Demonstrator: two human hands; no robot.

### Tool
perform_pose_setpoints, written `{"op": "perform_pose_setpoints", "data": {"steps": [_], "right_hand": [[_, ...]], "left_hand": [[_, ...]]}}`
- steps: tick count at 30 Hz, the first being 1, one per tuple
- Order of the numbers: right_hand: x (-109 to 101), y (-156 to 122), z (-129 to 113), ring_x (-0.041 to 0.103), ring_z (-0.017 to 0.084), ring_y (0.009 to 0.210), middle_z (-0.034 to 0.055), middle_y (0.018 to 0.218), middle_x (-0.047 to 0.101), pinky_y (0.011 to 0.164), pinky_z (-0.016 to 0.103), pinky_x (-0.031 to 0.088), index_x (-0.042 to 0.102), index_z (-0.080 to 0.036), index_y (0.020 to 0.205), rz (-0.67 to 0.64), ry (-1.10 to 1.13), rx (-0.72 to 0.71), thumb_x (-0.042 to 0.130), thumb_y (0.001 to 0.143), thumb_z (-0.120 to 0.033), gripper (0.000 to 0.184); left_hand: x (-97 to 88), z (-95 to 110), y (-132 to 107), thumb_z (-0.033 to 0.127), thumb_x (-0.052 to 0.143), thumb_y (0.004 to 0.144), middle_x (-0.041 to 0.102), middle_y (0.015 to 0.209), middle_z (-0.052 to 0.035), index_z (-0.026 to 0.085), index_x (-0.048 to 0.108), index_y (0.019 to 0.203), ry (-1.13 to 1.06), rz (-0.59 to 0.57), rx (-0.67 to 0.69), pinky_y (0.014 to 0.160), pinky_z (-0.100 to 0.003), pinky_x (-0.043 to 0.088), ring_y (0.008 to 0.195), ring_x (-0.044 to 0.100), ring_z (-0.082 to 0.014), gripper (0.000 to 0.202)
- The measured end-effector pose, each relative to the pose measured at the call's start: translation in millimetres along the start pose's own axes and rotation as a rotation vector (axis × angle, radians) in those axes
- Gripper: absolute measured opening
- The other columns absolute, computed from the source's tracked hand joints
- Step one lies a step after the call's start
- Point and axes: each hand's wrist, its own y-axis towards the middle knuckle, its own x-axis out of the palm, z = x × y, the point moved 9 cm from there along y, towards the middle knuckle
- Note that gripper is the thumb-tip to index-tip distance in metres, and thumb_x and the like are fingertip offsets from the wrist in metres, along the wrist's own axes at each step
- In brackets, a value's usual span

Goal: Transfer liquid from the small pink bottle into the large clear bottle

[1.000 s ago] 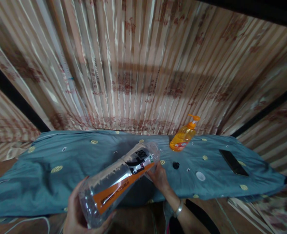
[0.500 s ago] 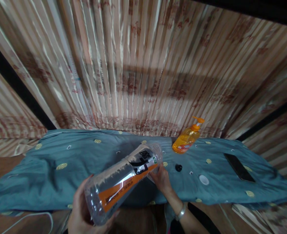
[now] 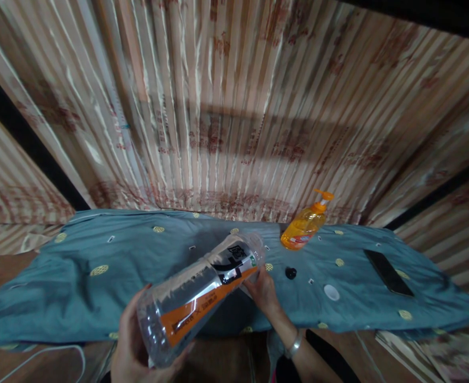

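A large clear plastic bottle (image 3: pixel 194 298) with an orange, black and silver label lies tilted across the space in front of me. My left hand (image 3: pixel 133 340) wraps round its near end, fingers curled beneath. At the far end, my right hand (image 3: pixel 262 292) grips the bottle from below and behind, its fingertips partly hidden by the plastic. A bracelet (image 3: pixel 295 346) circles the right wrist. Just right of this hand, a small black cap (image 3: pixel 291 273) and a white disc (image 3: pixel 331 292) rest on the teal patterned cloth (image 3: pixel 139 271).
An orange pump bottle (image 3: pixel 303 226) of liquid stands on the cloth, at the back. To the right lies a dark phone (image 3: pixel 388 272). A striped curtain (image 3: pixel 226 122) hangs behind, between black bars (image 3: pixel 31 133). A white cable (image 3: pixel 59 348) trails at lower left.
Both hands keep the same hold on the bottle. The view has shifted very slightly; nothing else has visibly moved.
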Motion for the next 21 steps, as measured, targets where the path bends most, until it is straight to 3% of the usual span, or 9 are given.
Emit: {"op": "perform_pose_setpoints", "data": {"steps": [6,14,21], "right_hand": [[-1.7,0.7,0.4,0.075,0.034,0.087,0.0137,0.094,0.076,0.079,0.052,0.062,0.062,-0.018,0.112,-0.019,0.041,0.061,0.067,0.084,-0.041,0.036],[-1.3,0.7,0.3,0.075,0.036,0.093,0.0159,0.1,0.076,0.082,0.053,0.061,0.062,-0.017,0.112,-0.018,0.059,0.067,0.067,0.083,-0.04,0.037],[-0.5,0.3,3.2,0.075,0.036,0.088,0.0145,0.094,0.076,0.08,0.053,0.062,0.062,-0.017,0.114,-0.007,0.026,0.061,0.068,0.084,-0.042,0.04]], "left_hand": [[-0.5,0.6,-0.5,0.038,0.089,0.058,0.068,0.13,-0.0038,0.034,0.059,0.129,0.02,-0.003,0.023,0.103,-0.054,0.057,0.117,0.068,-0.0361,0.077],[-0.1,1.9,-0.3,0.038,0.09,0.057,0.069,0.129,-0.0053,0.033,0.058,0.129,0.027,-0.006,0.037,0.097,-0.055,0.061,0.113,0.069,-0.0372,0.079],[0.8,1.8,-0.6,0.038,0.089,0.057,0.068,0.129,-0.0034,0.036,0.059,0.128,0.003,-0.004,0.014,0.105,-0.061,0.054,0.117,0.067,-0.0392,0.078]]}}
